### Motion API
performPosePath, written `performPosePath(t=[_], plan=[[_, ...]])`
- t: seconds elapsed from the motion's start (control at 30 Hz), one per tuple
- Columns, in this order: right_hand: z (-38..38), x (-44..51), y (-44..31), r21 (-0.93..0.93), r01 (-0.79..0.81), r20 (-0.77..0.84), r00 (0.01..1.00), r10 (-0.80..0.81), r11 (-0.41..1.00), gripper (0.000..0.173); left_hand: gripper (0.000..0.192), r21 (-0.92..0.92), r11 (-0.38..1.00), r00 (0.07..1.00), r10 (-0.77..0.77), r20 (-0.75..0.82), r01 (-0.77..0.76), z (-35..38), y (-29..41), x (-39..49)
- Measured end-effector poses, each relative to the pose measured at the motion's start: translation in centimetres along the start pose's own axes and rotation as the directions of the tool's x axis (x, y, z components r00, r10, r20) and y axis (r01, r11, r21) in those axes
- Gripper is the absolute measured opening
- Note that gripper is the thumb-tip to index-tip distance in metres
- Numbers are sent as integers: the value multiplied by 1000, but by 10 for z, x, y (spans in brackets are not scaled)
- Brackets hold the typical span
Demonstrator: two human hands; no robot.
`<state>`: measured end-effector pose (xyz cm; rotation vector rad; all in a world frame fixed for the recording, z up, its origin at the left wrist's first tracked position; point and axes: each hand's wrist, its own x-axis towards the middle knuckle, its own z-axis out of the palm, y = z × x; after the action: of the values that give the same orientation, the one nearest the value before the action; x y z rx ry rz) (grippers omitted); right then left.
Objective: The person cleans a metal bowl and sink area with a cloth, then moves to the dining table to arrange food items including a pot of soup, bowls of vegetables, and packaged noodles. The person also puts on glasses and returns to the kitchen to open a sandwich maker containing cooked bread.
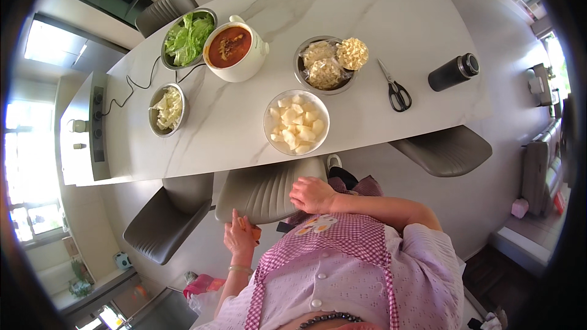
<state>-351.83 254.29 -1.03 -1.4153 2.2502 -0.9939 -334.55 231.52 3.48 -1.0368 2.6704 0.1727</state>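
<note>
My left hand (pixel 240 234) is at the lower edge of a grey padded chair (pixel 261 188), index finger extended onto it. Its other fingers are closed around a small orange object (pixel 257 234), mostly hidden, kind unclear. My right hand (pixel 313 195) lies at the same chair's right edge with curled fingers; its palm is hidden. Beyond the chair, a bowl of peeled, pale chunks (pixel 297 126) stands near the table's front edge. Behind it, a metal bowl (pixel 300 73) holds dried noodle cakes, some in clear wrapping. Black-handled scissors (pixel 398 96) lie to the right.
On the marble-patterned table (pixel 367 13) stand a white electric pot of red soup (pixel 238 66), a metal bowl of lettuce (pixel 185 41), a bowl of cut cabbage (pixel 168 109) and a black flask (pixel 451 73). A cord (pixel 130 89) runs leftward. Chairs flank mine, left (pixel 169 224) and right (pixel 447 151).
</note>
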Motion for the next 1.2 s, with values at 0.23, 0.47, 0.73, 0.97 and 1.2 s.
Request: performPosePath(t=[0.23, 0.47, 0.73, 0.97, 1.2], plan=[[0, 0, 2, -4, -17, 25, 1000, 17, 1000, 16, 46, 0, 1000, 1000, 15, -19, -15, -1, 3, 1], [1, 0, 2, 0, -3, -3, 1000, 3, 1000, 18, 45, -14, 1000, 1000, 12, -29, -13, -1, 3, 1], [4, 0, 5, 11, 19, 13, 1000, -19, 1000, 22, 46, 10, 1000, 999, -23, -26, 24, 0, 5, 0], [6, 0, 7, 44, 34, -36, 999, -32, 998, 29, 45, -3, 1000, 1000, 4, -24, -4, -2, 6, 0], [4, 0, 7, 85, 1, -6, 1000, -1, 996, 25, 46, 6, 1000, 1000, -8, 6, 8, -2, 6, 3]])
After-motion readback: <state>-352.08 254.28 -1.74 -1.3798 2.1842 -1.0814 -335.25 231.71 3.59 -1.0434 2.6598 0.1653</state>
